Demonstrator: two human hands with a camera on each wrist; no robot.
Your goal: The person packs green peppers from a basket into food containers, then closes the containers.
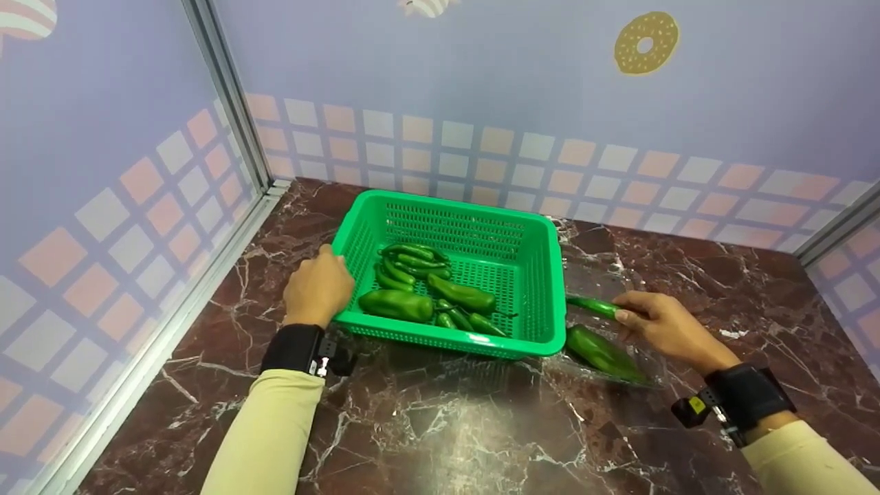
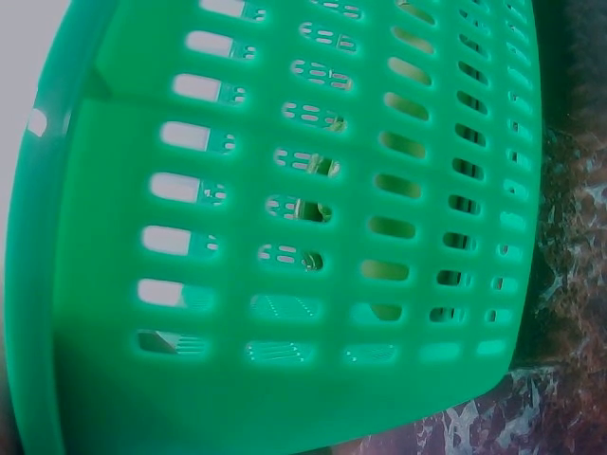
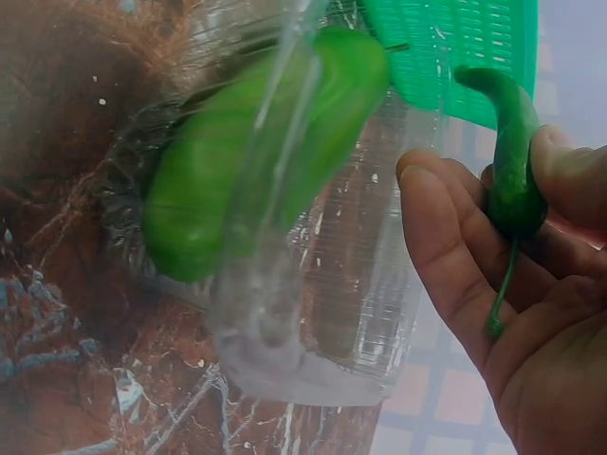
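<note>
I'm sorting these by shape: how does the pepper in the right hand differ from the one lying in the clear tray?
The slim pepper is thin and curved, with a long stalk; the fat pepper is broad and blunt. The slim pepper is pinched in the right hand, lifted; the fat pepper lies in the clear tray beside the green basket, untouched. The slim pepper looks darker in the right wrist view. Both are green and glossy.

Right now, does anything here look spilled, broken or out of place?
Nothing is spilled or broken. One fat pepper lies outside the green basket in a clear plastic tray on the marble table, and the right hand pinches a thin pepper; the other peppers are in the basket.
</note>
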